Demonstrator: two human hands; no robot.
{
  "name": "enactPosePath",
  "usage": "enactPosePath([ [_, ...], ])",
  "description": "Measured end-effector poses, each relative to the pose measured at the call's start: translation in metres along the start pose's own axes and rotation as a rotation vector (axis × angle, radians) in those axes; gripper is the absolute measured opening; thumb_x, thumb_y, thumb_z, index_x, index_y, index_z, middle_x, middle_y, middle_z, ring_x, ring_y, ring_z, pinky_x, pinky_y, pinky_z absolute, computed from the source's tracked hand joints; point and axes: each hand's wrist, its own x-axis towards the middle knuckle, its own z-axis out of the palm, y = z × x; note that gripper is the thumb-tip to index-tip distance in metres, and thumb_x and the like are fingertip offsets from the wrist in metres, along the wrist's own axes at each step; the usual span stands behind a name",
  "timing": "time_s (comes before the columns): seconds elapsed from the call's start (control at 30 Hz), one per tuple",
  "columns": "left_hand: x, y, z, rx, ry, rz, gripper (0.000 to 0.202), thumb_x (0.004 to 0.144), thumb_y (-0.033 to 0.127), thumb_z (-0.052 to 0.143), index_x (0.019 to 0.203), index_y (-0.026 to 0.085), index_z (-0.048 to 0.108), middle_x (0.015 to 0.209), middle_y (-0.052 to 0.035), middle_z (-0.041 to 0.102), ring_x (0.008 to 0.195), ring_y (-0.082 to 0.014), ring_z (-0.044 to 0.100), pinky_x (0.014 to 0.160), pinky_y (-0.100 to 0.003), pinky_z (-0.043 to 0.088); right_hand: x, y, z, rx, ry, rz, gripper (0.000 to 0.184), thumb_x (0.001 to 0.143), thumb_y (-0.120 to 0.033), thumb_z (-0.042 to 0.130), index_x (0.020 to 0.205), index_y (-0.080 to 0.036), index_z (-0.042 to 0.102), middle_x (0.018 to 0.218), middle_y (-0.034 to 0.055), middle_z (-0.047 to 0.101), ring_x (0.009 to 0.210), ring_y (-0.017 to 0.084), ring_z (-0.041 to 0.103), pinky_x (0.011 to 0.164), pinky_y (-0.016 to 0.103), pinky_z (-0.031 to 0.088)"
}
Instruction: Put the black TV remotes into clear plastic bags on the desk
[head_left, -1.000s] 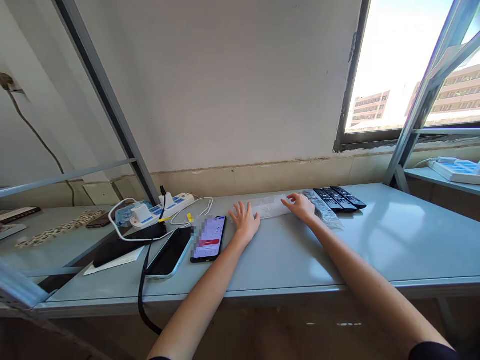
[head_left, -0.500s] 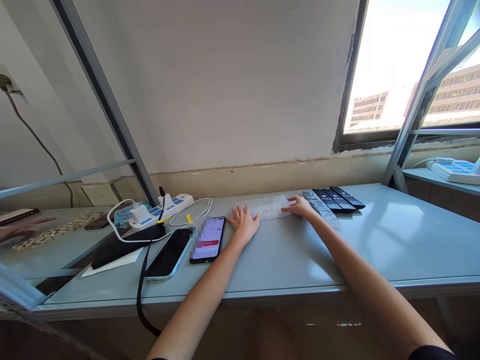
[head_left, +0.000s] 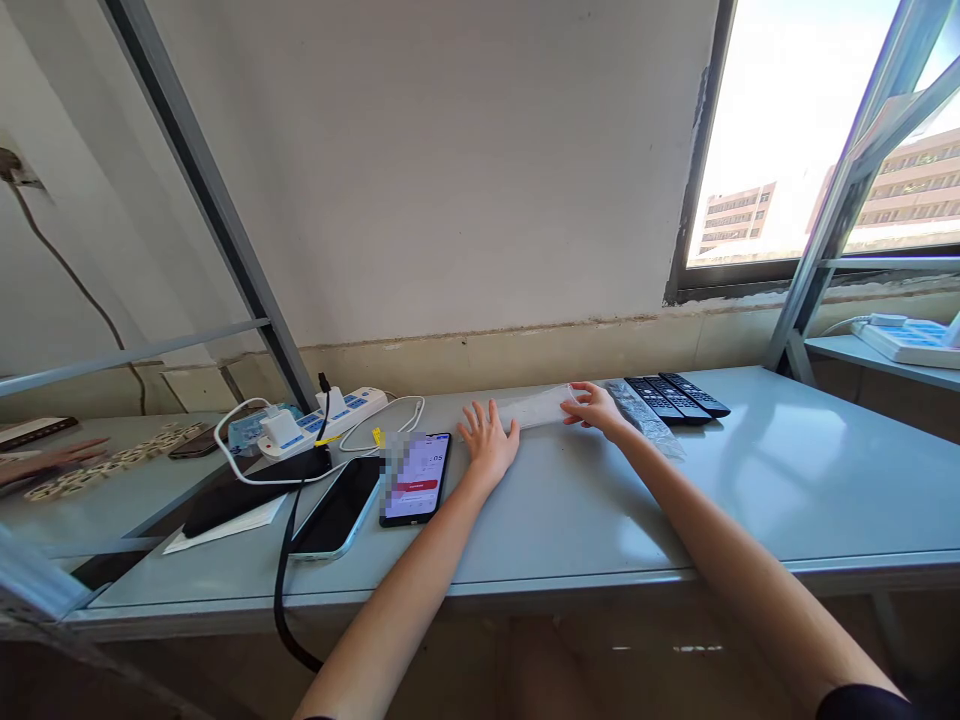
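Observation:
My right hand point(head_left: 595, 407) pinches the right end of a clear plastic sleeve point(head_left: 536, 407), which is tilted up a little at that end. The sleeve stretches left toward my left hand point(head_left: 489, 440). That hand has its fingers spread just beside the sleeve's left end; whether it touches the sleeve is hidden. Right of my right hand lies another clear plastic bag point(head_left: 646, 425), crumpled and flat. Several black remote controls point(head_left: 676, 398) rest side by side against it. A lit phone point(head_left: 416, 480) lies to the left of my left hand.
A second phone point(head_left: 337, 508), a black case point(head_left: 247, 492) and a white power strip point(head_left: 330, 420) with cables fill the left of the desk point(head_left: 570, 530). Metal posts point(head_left: 217, 210) frame both sides. Another person's hand point(head_left: 56, 460) is at the far left.
My right hand has closed on the sleeve's right end and raised it slightly. My left hand has barely moved. The other person's hand at the far left has shifted.

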Motion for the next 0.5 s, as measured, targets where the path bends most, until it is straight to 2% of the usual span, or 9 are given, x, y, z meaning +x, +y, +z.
enactPosePath([
  [0.13, 0.0013, 0.0003, 0.0025, -0.029, 0.019, 0.062, 0.058, 0.092, 0.035, 0.035, 0.146, 0.017, 0.03, 0.155, -0.0108, 0.026, 0.143, -0.0299, 0.018, 0.114, -0.047, 0.022, 0.0015, 0.0025, 0.0026, 0.023, 0.056, 0.013, 0.04, 0.075, -0.011, 0.066, 0.112, -0.017, 0.055, 0.101, 0.0071, 0.065, 0.055, 0.009, 0.067, 0.044, 0.015, 0.046],
  [0.3, 0.0017, 0.0004, 0.0045, -0.037, -0.008, 0.116, 0.055, 0.091, 0.035, 0.034, 0.144, 0.02, 0.036, 0.155, -0.0079, 0.026, 0.144, -0.0298, 0.016, 0.115, -0.047, 0.02, 0.003, 0.0046, 0.0053, 0.042, 0.042, 0.016, 0.038, 0.076, -0.011, 0.062, 0.113, -0.017, 0.056, 0.098, 0.0079, 0.067, 0.063, 0.013, 0.069, 0.046, 0.017, 0.049],
  [0.4, 0.0014, 0.0003, 0.004, -0.037, 0.015, 0.106, 0.056, 0.09, 0.035, 0.035, 0.144, 0.019, 0.037, 0.154, -0.0091, 0.029, 0.143, -0.0314, 0.017, 0.115, -0.049, 0.02, 0.0035, 0.003, 0.0031, 0.059, 0.006, -0.019, 0.029, 0.08, -0.014, 0.059, 0.109, -0.017, 0.059, 0.095, 0.0067, 0.069, 0.072, 0.014, 0.07, 0.051, 0.018, 0.051],
  [0.5, 0.001, 0.0003, 0.0026, -0.043, 0.053, 0.069, 0.061, 0.089, 0.033, 0.037, 0.147, 0.015, 0.029, 0.154, -0.012, 0.028, 0.143, -0.0315, 0.017, 0.115, -0.049, 0.019, 0.0039, -0.0004, -0.0003, 0.092, -0.019, -0.07, 0.019, 0.084, -0.02, 0.056, 0.102, -0.02, 0.062, 0.098, 0.0048, 0.069, 0.087, 0.015, 0.068, 0.059, 0.018, 0.054],
])
